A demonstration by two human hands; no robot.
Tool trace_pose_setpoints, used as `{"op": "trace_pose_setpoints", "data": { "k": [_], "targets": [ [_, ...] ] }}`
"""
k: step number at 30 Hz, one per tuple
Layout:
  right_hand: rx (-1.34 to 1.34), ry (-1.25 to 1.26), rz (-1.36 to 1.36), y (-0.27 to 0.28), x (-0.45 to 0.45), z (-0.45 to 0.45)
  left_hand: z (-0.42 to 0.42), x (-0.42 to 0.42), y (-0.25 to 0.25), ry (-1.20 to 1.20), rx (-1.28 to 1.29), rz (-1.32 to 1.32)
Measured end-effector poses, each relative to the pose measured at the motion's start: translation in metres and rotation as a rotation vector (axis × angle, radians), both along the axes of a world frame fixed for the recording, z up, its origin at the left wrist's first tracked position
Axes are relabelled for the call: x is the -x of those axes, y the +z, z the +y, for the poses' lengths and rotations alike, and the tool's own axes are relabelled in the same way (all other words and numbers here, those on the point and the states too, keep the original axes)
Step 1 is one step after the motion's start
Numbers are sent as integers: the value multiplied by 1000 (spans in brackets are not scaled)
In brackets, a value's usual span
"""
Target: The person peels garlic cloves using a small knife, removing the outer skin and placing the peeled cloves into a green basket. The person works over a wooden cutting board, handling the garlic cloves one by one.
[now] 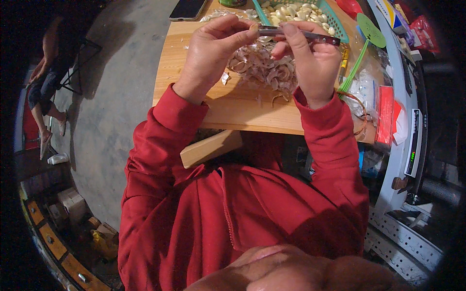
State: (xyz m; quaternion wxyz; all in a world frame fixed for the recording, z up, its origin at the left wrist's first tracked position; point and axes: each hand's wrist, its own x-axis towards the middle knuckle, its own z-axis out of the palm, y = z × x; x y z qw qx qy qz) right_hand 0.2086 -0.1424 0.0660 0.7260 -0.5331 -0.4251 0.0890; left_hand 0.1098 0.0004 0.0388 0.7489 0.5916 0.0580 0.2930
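Observation:
My right hand (309,54) grips a small knife (326,39) by its dark riveted handle, with the blade towards the left. My left hand (218,47) pinches thumb and forefinger together at the blade's far end. What lies between those fingertips is too small to make out. Both hands are raised over a heap of dry garlic skins (271,71) on a wooden table (251,114). Just beyond them, peeled garlic cloves (291,12) fill a teal plastic basket (336,27). More pale skins (218,15) lie left of the basket.
A phone (186,9) lies at the table's far left corner. On the right are a green plastic swatter (370,31), a yellow-and-black tool (343,66), plastic bags (366,91) and a red packet (384,114). A metal-framed counter (397,145) borders the right. Another person (49,80) sits at far left.

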Motion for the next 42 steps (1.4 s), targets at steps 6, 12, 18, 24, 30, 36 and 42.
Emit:
{"op": "trace_pose_setpoints", "data": {
  "k": [6, 12, 18, 24, 30, 36, 42],
  "targets": [
    [0, 23, 79, 1, -1, 1, -1, 0, -1, 16, -16, 1],
    [-12, 49, 106, -3, -3, 3, -3, -1, -3, 16, 15, 18],
    [26, 135, 216, -3, -8, 0, -2, -2, -5, -32, 78, 18],
    [17, 208, 412, -9, -15, 0, -3, -1, -2, -65, 116, 19],
    [21, 221, 467, -13, -19, 0, -3, 0, -2, -77, 114, 50],
    [6, 220, 485, -14, -20, 0, -3, 1, -1, -138, 243, 69],
    [13, 220, 478, -10, -16, 2, -4, 1, 0, -170, 279, 50]
  ]
}}
